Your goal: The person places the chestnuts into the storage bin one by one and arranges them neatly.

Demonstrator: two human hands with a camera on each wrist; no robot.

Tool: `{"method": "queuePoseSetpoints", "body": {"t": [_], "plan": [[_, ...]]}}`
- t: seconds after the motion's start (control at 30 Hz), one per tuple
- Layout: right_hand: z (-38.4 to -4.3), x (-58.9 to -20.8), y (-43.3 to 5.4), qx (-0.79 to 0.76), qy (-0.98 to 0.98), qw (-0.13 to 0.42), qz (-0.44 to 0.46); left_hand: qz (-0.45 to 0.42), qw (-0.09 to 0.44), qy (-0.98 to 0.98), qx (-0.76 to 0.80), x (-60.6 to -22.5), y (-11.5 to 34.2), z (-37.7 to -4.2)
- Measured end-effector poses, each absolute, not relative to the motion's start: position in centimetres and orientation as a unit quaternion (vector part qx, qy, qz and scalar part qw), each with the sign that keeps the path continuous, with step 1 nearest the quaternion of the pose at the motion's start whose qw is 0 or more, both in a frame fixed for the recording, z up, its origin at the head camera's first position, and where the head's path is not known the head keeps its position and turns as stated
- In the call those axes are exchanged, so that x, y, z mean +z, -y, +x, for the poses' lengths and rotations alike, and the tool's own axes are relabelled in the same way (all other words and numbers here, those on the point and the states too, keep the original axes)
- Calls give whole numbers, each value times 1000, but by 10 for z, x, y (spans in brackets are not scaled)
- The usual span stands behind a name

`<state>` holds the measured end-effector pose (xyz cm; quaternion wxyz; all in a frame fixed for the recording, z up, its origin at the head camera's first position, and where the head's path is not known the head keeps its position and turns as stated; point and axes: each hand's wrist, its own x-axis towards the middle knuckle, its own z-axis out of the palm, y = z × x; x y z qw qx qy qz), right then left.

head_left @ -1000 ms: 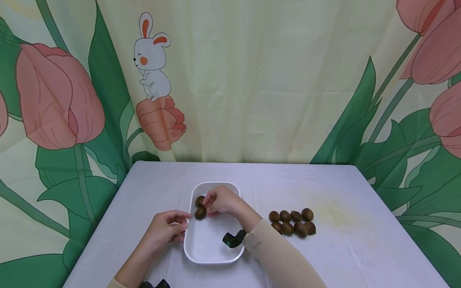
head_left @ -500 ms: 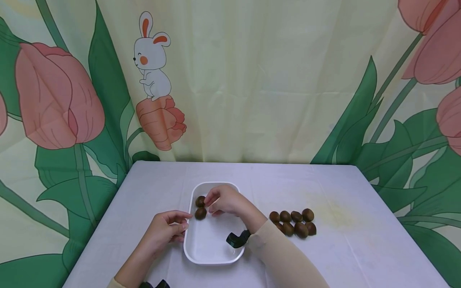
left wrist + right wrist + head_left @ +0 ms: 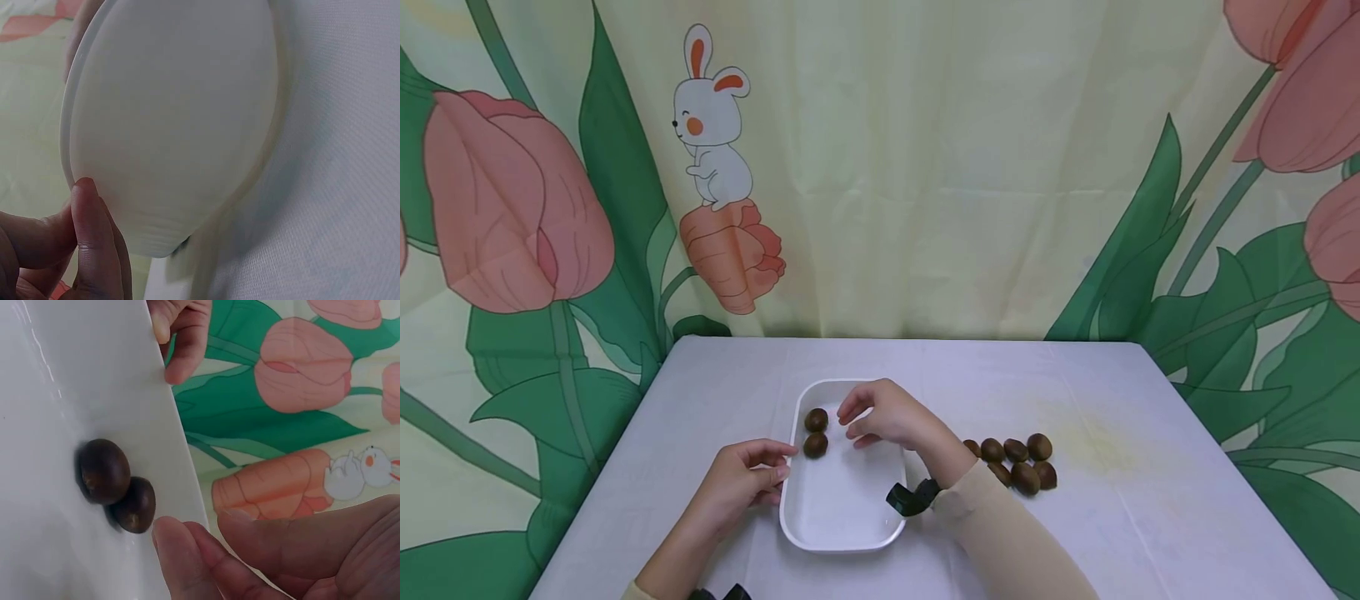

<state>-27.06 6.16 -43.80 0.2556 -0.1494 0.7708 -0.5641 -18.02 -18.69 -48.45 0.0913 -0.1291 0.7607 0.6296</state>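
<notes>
Two brown chestnuts [image 3: 816, 432] sit one behind the other along the left side of a white tray [image 3: 842, 533]. My left hand [image 3: 748, 475] holds the tray's left rim, with a fingertip over the edge and the thumb [image 3: 94, 231] against the outer wall. My right hand [image 3: 891, 417] hovers over the tray's far right part, its fingers loosely bent and nothing between them. Seen from the right wrist, the fingertips [image 3: 169, 534] are just off the nearer chestnut [image 3: 134, 506], and the other chestnut [image 3: 105, 472] lies against it.
Several more chestnuts [image 3: 1025, 477] lie in two rows on the white tablecloth [image 3: 1150, 492], right of the tray; the right forearm partly covers them. A black wrist camera [image 3: 913, 497] overhangs the tray's right rim. Behind the table hangs a printed curtain [image 3: 910, 208].
My right hand has drawn back to the right from the two chestnuts, its fingers spreading apart. The chestnuts stay in the tray, and my left hand keeps its place at the rim.
</notes>
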Motion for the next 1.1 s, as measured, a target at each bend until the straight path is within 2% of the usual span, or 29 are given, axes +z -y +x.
{"method": "queuePoseSetpoints", "body": {"t": [0.47,1.1], "plan": [[-264,-436,-99,-591,-752,265,-124,-127,95,-752,639,-481,188,-176],[-253,-428,-158,-572,-778,235,-107,-119,90,-759,634,-480,188,-177]]}}
